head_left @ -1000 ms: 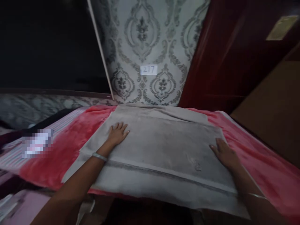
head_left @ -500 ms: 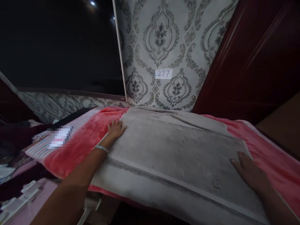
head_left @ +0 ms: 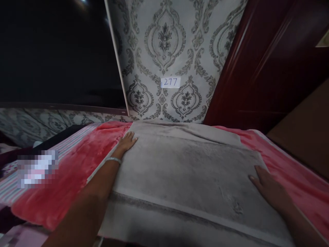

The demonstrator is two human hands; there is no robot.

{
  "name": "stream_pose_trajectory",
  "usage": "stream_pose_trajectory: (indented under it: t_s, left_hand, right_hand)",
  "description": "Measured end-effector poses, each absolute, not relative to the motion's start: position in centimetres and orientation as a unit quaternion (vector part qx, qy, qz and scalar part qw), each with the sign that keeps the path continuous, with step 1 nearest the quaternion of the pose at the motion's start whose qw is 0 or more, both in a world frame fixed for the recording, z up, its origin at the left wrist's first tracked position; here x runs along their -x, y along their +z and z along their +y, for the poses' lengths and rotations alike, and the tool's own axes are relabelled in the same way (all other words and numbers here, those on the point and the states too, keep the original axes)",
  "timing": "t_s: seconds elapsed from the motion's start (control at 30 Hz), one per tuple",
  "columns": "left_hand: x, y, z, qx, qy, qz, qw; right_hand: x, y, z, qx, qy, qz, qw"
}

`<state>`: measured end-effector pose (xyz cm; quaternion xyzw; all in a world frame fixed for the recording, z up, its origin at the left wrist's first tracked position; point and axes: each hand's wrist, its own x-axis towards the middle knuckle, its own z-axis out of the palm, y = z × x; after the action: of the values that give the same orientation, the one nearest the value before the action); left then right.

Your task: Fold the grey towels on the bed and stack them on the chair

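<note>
your left hand (head_left: 127, 141) lay flat, fingers open, on the far left corner of the grey towel (head_left: 185, 171), just left of centre frame. your right hand (head_left: 268, 187) pressed palm-down at its right edge, lower right, gripping nothing. hands well apart. the towel filled the middle and bottom of the frame, spread over a red blanket (head_left: 72, 168), under a "277" label (head_left: 170, 82) at upper centre.

Grey towel (head_left: 185, 164) being held spread flat on red blanket (head_left: 77, 164); far edge folded over, dark stripe running along near edge.
</note>
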<state>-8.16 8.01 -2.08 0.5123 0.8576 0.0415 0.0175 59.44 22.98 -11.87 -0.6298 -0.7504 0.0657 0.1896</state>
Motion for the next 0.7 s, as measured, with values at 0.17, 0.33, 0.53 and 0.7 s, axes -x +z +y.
stream_pose_trajectory:
  t_s: [0.17, 0.33, 0.53, 0.7]
  left_hand:
    - [8.4, -2.2, 8.3, -0.504, 0.051, 0.862, 0.014]
    - [8.5, -1.9, 7.3, -0.493, 0.063, 0.868, 0.011]
    - [9.9, -2.2, 3.0, -0.489, 0.096, 0.867, 0.02]
    - [11.5, -1.7, 3.4, -0.502, 0.157, 0.849, 0.043]
  right_hand:
    - [-59.1, -11.4, 22.7, 0.628, 0.048, -0.756, 0.177]
    - [-58.9, -11.0, 22.6, 0.617, 0.046, -0.765, 0.179]
    - [-59.3, -11.7, 23.2, 0.624, 0.077, -0.753, 0.194]
    - [-59.3, -11.9, 23.5, 0.632, 0.091, -0.742, 0.206]
